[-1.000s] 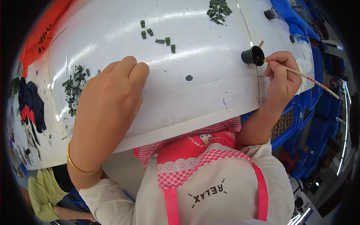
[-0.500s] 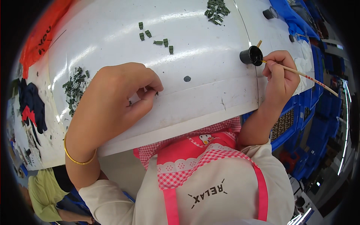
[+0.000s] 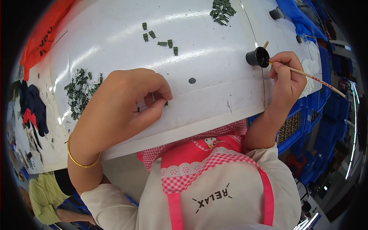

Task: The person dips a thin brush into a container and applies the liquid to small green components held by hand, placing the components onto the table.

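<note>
My left hand [image 3: 132, 101] is closed in a pinch over the white tabletop, holding a tiny dark green piece [image 3: 166, 103] at the thumb and fingertips. Most of that piece is hidden. In my right hand [image 3: 288, 78] is a thin wooden paintbrush [image 3: 320, 81], gripped near its tip. The brush tip reaches the mouth of a small black cup [image 3: 251, 58], which lies tilted with dark liquid inside. A heap of loose dark green pieces [image 3: 78, 94] lies left of my left hand. Beyond it, several small green blocks [image 3: 170, 43] are spread out on the table.
Another cluster of green pieces [image 3: 222, 11] lies at the far side. A dark round spot [image 3: 192, 81] marks the table [image 3: 214, 99]. At far right stand a second dark cup [image 3: 276, 13] and blue bins [image 3: 321, 96]. An orange bag [image 3: 42, 38] hangs over the left; another person [image 3: 46, 197] is at lower left.
My left hand has shifted slightly right and toward me with the green piece, uncovering more of the heap. My right hand and the paintbrush have hardly moved at the cup.
</note>
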Motion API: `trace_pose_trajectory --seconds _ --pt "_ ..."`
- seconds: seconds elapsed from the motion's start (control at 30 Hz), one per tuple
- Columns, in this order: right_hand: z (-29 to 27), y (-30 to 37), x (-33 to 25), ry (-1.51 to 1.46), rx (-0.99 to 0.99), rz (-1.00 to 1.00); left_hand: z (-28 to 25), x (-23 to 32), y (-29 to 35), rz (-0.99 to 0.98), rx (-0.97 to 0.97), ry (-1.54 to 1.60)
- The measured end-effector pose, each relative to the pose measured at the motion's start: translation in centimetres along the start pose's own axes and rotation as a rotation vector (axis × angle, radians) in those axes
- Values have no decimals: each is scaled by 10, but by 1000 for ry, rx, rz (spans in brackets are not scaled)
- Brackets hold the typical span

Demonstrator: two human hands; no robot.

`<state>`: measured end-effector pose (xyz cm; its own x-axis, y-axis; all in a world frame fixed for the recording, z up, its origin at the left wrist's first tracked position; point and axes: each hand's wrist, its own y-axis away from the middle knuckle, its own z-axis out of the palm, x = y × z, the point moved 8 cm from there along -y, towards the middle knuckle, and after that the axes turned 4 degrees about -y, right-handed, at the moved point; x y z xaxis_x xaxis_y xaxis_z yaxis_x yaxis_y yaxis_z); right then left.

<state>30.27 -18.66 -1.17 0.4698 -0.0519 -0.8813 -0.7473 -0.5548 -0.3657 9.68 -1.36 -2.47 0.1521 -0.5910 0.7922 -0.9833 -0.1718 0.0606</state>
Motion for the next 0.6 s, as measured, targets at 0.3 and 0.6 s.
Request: trace_pose_trajectory --seconds 0.3,0.6 --pt "-14 13 -16 -114 54 -154 8 -9 8 22 -72 62" --pt "91 99 -53 -600 -553 -272 24 -16 11 103 -206 89"
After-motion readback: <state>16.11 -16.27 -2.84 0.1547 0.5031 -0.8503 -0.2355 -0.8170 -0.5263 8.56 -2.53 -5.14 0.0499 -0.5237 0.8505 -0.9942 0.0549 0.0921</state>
